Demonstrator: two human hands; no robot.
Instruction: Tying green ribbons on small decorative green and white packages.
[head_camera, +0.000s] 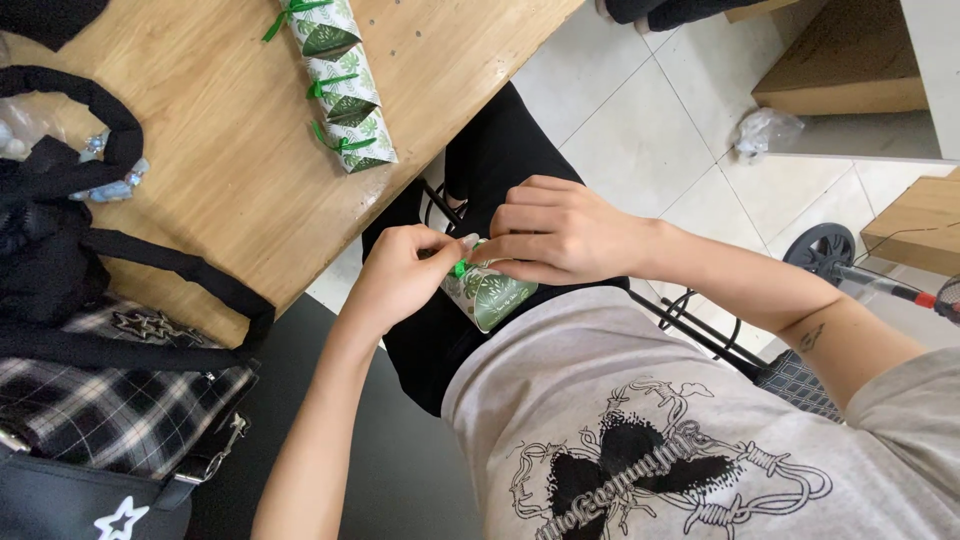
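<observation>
A small green and white leaf-patterned gift box (490, 296) rests over my lap, just off the table edge. My left hand (400, 275) pinches a thin green ribbon (460, 268) at the box's top. My right hand (560, 232) lies across the box from the right, fingers closed on its upper edge and the ribbon. Three finished boxes of the same kind (340, 85), each tied with a green ribbon, lie in a row on the wooden table (220, 160).
A black bag with long straps (60, 230) and a plaid bag (110, 400) sit at the table's left end. A pale tiled floor (640, 130) lies beyond my knees, with wooden furniture (850, 70), a crumpled plastic wrap (765, 130) and a wheeled chair base (825, 250).
</observation>
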